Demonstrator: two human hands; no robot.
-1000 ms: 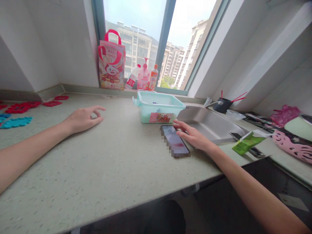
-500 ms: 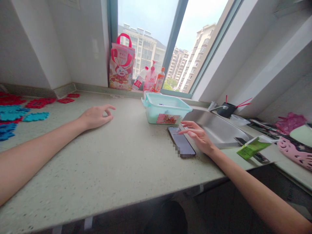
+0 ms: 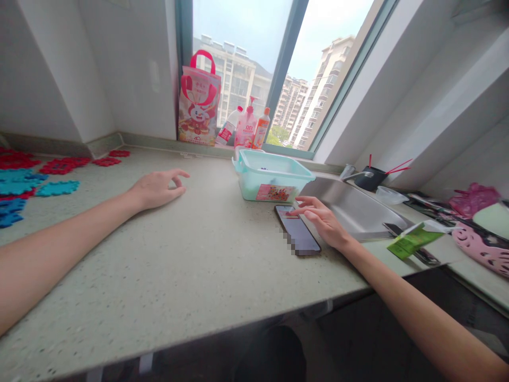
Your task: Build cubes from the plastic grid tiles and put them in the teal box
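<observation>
One tub (image 3: 270, 182) sits at eleven o'clock from one phone (image 3: 301, 233); our left hand (image 3: 158, 189) and right hand (image 3: 323, 223) grip nothing.

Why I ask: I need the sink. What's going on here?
A person's right hand is over a phone on the counter, one finger at its lit screen; contact is hard to tell. The left hand rests on the counter, holding nothing. An open turquoise tub stands just beyond the phone, beside the sink, and red and blue pieces lie at the left.
</observation>
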